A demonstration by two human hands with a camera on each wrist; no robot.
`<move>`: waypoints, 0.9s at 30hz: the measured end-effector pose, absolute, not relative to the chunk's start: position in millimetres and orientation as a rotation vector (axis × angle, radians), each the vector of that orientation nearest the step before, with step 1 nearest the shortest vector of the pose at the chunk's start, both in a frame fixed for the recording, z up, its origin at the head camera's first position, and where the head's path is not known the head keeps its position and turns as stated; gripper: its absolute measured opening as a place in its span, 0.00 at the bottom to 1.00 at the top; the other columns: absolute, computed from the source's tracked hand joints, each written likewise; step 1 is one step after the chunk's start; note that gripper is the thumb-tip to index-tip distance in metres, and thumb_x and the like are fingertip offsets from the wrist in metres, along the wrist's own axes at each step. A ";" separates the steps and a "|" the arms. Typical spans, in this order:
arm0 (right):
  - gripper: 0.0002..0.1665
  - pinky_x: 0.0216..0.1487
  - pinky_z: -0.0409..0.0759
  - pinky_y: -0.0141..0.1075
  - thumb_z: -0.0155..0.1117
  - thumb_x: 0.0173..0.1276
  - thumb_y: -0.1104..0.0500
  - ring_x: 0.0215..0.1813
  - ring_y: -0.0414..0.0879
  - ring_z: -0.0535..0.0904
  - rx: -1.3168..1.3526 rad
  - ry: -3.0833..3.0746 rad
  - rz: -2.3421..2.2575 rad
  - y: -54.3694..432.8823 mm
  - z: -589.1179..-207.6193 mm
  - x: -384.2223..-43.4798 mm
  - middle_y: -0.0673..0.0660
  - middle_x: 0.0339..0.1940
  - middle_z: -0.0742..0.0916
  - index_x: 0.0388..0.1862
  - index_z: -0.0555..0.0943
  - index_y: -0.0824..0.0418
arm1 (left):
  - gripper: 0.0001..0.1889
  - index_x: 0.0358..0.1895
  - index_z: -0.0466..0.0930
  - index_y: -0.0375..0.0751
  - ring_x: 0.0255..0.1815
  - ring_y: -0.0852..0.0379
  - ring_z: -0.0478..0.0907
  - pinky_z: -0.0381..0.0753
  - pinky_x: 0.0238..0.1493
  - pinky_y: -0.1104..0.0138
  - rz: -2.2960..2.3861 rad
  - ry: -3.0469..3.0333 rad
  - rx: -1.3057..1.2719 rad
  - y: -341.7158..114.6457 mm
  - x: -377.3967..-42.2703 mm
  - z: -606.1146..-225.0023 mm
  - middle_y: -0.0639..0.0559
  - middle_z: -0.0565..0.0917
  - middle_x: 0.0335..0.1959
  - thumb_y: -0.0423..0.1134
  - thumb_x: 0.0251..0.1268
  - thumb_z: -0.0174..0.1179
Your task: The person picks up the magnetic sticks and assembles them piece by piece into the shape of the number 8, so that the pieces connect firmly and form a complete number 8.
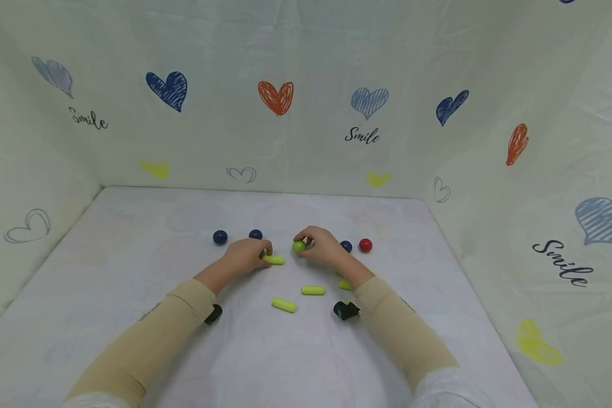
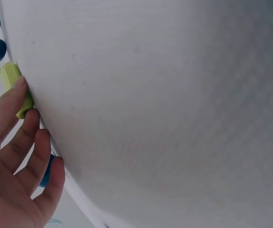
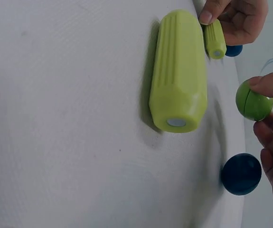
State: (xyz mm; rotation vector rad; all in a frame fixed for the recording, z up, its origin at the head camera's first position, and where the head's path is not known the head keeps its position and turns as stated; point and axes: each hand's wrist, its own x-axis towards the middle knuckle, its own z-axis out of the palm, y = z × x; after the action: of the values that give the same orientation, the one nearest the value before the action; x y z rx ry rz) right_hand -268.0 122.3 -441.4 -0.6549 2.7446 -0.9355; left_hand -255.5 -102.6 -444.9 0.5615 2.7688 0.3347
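Observation:
My left hand pinches a ribbed yellow-green magnetic rod between thumb and fingers, low over the table; the left wrist view shows the thumb on the rod's side. To its right, my right hand holds a glossy green ball by thumb and fingertips. A thin seam runs around this ball in the right wrist view. The rod and the ball are apart. Behind the left hand sits a dark blue ball, partly hidden. Another blue ball lies beside the right hand.
A third blue ball is at left, a red ball at right. Nearer lie loose yellow-green rods, some partly covered by the right forearm. Heart-printed cloth hangs behind and beside the white table.

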 end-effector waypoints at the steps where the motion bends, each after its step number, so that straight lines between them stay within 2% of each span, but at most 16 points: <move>1: 0.19 0.42 0.75 0.35 0.74 0.60 0.62 0.43 0.44 0.74 -0.657 2.745 -0.941 122.4 -440.8 -266.7 0.48 0.43 0.83 0.51 0.84 0.57 | 0.13 0.44 0.80 0.46 0.30 0.57 0.74 0.74 0.35 0.63 0.334 2.767 0.561 -102.3 -255.6 -444.7 0.56 0.79 0.29 0.44 0.59 0.70; 27: 0.15 0.39 0.79 0.32 0.74 0.59 0.63 0.41 0.42 0.80 -0.598 2.599 -1.078 114.0 -444.3 -248.2 0.52 0.45 0.83 0.43 0.79 0.58 | 0.13 0.41 0.78 0.45 0.30 0.56 0.73 0.74 0.35 0.63 0.343 2.751 0.567 -103.7 -259.0 -444.7 0.55 0.78 0.29 0.44 0.58 0.71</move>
State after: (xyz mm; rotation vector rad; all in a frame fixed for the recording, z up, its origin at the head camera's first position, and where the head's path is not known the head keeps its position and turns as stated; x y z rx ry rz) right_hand -248.2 114.0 -444.3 -0.5978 2.5991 -1.0777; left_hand -259.0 -103.7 -444.7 0.5674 2.7505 0.3432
